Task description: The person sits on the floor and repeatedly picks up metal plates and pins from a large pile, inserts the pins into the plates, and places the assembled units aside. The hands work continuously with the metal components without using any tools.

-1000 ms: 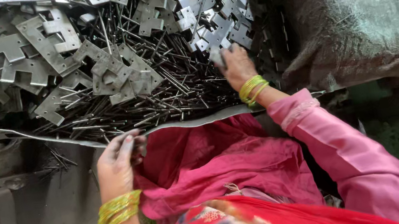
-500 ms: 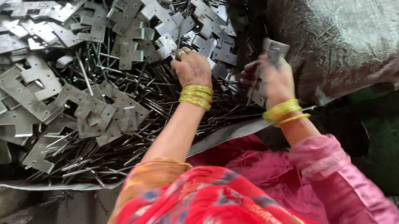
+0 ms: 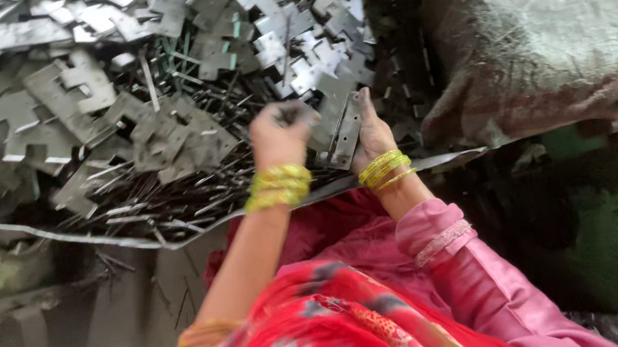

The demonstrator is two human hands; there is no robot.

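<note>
Both of my hands were up at the near edge of the heap of notched metal plates (image 3: 152, 133) and thin steel pins (image 3: 154, 199). My right hand (image 3: 371, 134) was closed around a flat hinge plate (image 3: 344, 130), thumb along its edge, holding it tilted just above the pile. My left hand (image 3: 279, 132) was curled into a loose fist beside it; motion blur and my own knuckles hid whatever sat inside, so I could not tell what it gripped. Yellow bangles (image 3: 278, 188) circled both wrists. To the right lay a grey sack (image 3: 550, 16), its top cut off by the frame.
</note>
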